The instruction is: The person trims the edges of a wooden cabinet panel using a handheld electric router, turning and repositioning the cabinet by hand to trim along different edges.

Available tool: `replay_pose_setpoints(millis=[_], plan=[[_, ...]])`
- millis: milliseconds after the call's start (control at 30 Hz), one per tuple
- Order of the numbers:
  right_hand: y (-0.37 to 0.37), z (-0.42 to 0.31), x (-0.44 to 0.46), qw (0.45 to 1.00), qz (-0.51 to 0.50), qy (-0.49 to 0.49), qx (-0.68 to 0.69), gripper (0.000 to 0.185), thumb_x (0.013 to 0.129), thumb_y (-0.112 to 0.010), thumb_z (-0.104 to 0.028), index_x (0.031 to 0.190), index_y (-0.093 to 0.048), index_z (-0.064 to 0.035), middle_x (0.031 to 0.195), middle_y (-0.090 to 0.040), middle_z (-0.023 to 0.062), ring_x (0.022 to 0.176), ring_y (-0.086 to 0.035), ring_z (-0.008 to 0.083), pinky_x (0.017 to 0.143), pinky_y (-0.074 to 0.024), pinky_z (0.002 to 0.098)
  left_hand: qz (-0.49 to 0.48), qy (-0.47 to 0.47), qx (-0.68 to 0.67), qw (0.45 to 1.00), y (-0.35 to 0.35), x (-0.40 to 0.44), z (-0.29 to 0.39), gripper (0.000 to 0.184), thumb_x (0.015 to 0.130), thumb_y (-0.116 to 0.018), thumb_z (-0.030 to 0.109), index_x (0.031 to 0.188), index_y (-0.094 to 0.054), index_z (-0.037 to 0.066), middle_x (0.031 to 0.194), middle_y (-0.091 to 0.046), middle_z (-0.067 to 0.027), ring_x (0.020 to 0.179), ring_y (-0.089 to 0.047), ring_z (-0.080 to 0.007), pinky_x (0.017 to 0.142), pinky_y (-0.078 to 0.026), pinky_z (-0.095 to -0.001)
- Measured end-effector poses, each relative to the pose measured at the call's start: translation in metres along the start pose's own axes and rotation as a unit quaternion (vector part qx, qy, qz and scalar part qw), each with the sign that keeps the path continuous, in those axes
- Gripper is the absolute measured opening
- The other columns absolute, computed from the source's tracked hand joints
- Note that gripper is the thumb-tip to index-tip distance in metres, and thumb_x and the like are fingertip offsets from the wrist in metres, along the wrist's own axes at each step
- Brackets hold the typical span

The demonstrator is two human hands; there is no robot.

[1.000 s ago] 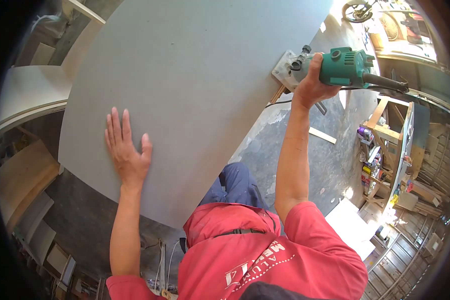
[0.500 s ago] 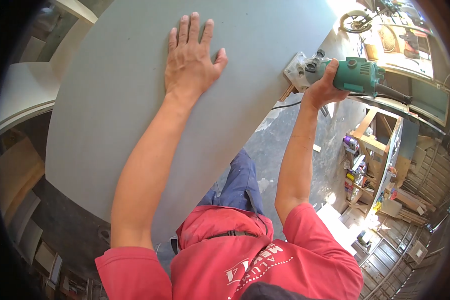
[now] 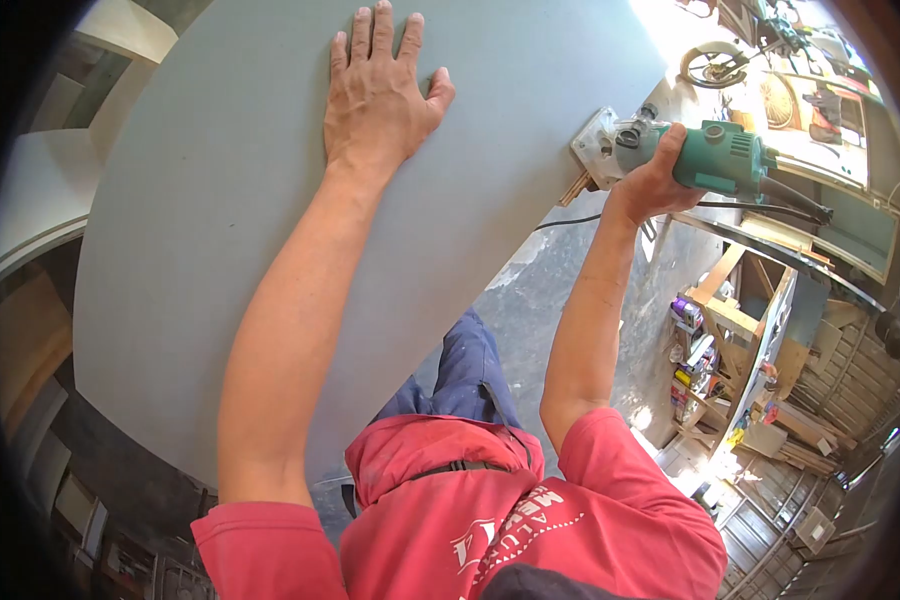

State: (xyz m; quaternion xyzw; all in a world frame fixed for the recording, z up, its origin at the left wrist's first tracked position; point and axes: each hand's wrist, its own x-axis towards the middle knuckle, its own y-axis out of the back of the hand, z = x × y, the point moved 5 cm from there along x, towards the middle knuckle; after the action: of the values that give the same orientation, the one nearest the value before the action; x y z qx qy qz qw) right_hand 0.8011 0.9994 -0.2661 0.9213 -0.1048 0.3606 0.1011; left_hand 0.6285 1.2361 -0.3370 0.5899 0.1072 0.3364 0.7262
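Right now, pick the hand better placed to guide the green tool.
Probably the right hand: it grips the green power tool at the edge of the grey panel. The left hand rests on the panel, away from the tool.

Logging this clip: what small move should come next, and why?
Probably slide the green power tool slightly along the edge of the grey panel: the right hand grips the tool, its base plate sits at that edge, and the left hand rests spread on the panel.
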Motion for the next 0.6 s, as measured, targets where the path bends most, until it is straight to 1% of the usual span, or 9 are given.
replay_pose_setpoints(millis=[67, 100, 167, 200, 267, 400, 433, 500, 600], plan=[[-0.005, 0.017, 0.014, 1.0, 0.0, 0.007, -0.002, 0.038, 0.085, -0.077, -0.022, 0.108, -0.064, 0.0055, 0.098, -0.069, 0.0136, 0.084, -0.067, 0.0233, 0.074, -0.057, 0.037, -0.018, 0.0, 0.022, 1.0, -0.002, 0.006, 0.005, 0.066, 0.103, -0.047, 0.035, 0.158, -0.034, 0.001, 0.167, -0.026, -0.0238, 0.156, -0.023, -0.0346, 0.13, -0.016, -0.046], [-0.006, 0.019, 0.019, 1.0, 0.004, 0.019, -0.002, 0.039, 0.085, -0.078, -0.022, 0.109, -0.063, 0.0055, 0.098, -0.069, 0.0133, 0.084, -0.067, 0.023, 0.074, -0.0571, 0.0368, -0.02, 0.003, 0.022, 1.0, 0.001, 0.006, 0.004, 0.066, 0.103, -0.047, 0.035, 0.158, -0.034, 0.001, 0.167, -0.026, -0.0238, 0.156, -0.023, -0.0346, 0.13, -0.016, -0.046], [-0.011, 0.031, 0.029, 1.0, 0.004, 0.014, 0.003, 0.04, 0.085, -0.078, -0.022, 0.11, -0.063, 0.0057, 0.098, -0.069, 0.0133, 0.084, -0.067, 0.0229, 0.074, -0.057, 0.0368, -0.079, 0.018, 0.018, 0.997, -0.005, 0.005, 0.0, 0.085, 0.098, -0.057, 0.049, 0.162, -0.025, 0.003, 0.17, -0.016, -0.0229, 0.158, -0.013, -0.0384, 0.129, -0.01, -0.0545], [-0.013, 0.035, 0.032, 1.0, 0.006, 0.012, 0.01, 0.041, 0.085, -0.078, -0.021, 0.112, -0.063, 0.0058, 0.099, -0.069, 0.0134, 0.085, -0.067, 0.0228, 0.074, -0.057, 0.0368, -0.08, 0.02, 0.019, 0.996, -0.009, 0.003, -0.001, 0.085, 0.098, -0.057, 0.049, 0.162, -0.025, 0.003, 0.17, -0.016, -0.0229, 0.158, -0.013, -0.0384, 0.129, -0.01, -0.0545], [-0.013, 0.044, 0.036, 1.0, 0.005, 0.01, 0.017, 0.041, 0.085, -0.078, -0.021, 0.112, -0.063, 0.006, 0.099, -0.069, 0.0135, 0.085, -0.067, 0.0227, 0.075, -0.0571, 0.0366, 0.043, 0.015, 0.013, 0.999, -0.007, -0.01, -0.002, 0.063, 0.098, -0.056, 0.041, 0.156, -0.046, 0.016, 0.163, -0.038, -0.0126, 0.151, -0.035, -0.0309, 0.125, -0.027, -0.0472], [-0.021, 0.055, 0.05, 1.0, 0.011, 0.012, 0.02, 0.042, 0.085, -0.077, -0.02, 0.113, -0.062, 0.0062, 0.102, -0.069, 0.0142, 0.085, -0.067, 0.0229, 0.075, -0.0577, 0.0362, 0.043, 0.013, 0.007, 0.999, -0.005, -0.017, -0.003, 0.063, 0.097, -0.058, 0.038, 0.155, -0.047, 0.017, 0.163, -0.039, -0.0123, 0.15, -0.037, -0.0312, 0.124, -0.028, -0.0482], [-0.022, 0.06, 0.054, 1.0, 0.01, 0.012, 0.02, 0.042, 0.085, -0.077, -0.02, 0.113, -0.062, 0.0062, 0.102, -0.069, 0.0142, 0.085, -0.067, 0.0229, 0.075, -0.0577, 0.0362, 0.04, 0.011, 0.004, 0.999, -0.004, -0.018, -0.003, 0.062, 0.096, -0.059, 0.038, 0.153, -0.049, 0.015, 0.162, -0.04, -0.0134, 0.15, -0.037, -0.0318, 0.124, -0.028, -0.0485], [-0.027, 0.068, 0.066, 1.0, 0.0, 0.006, 0.01, 0.051, 0.084, -0.079, -0.024, 0.117, -0.06, 0.0093, 0.113, -0.067, 0.0187, 0.094, -0.065, 0.0256, 0.08, -0.0572, 0.0398, 0.039, 0.009, 0.001, 0.999, -0.002, -0.015, 0.0, 0.061, 0.096, -0.059, 0.039, 0.151, -0.052, 0.013, 0.161, -0.041, -0.0146, 0.15, -0.036, -0.0324, 0.124, -0.028, -0.0489], [-0.033, 0.069, 0.074, 1.0, -0.015, -0.011, 0.025, 0.051, 0.084, -0.078, -0.025, 0.117, -0.06, 0.009, 0.112, -0.067, 0.0183, 0.094, -0.065, 0.0255, 0.08, -0.0566, 0.0403, 0.028, 0.011, 0.008, 1.0, 0.002, -0.018, -0.001, 0.061, 0.096, -0.06, 0.038, 0.151, -0.052, 0.014, 0.161, -0.041, -0.014, 0.15, -0.037, -0.0325, 0.124, -0.029, -0.0489]])
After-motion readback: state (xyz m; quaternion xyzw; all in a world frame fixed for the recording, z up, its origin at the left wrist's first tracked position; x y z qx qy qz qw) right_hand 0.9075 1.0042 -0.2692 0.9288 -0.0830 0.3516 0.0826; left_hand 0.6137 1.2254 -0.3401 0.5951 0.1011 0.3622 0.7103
